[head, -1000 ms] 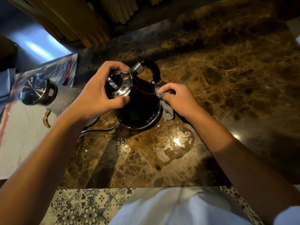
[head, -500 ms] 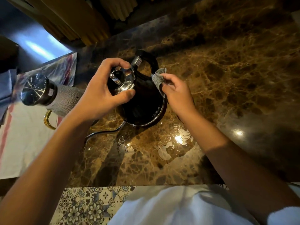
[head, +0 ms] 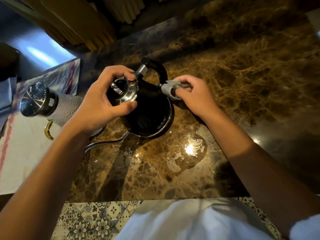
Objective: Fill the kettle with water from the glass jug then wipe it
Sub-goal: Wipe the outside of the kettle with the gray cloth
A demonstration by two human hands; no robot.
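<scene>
Only one marking is seen: a small pale mark is printed low on the black body of the kettle [head: 152,116], just above its shiny base rim, on the side facing the camera. A round emblem followed by a few small characters can be made out, but the characters are too small and blurred to be read. No readable text, number or sign is found on anything else in view.

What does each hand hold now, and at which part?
The left hand grips the kettle around its shiny lid. The right hand pinches a grey cloth against the kettle near the handle's base.
</scene>
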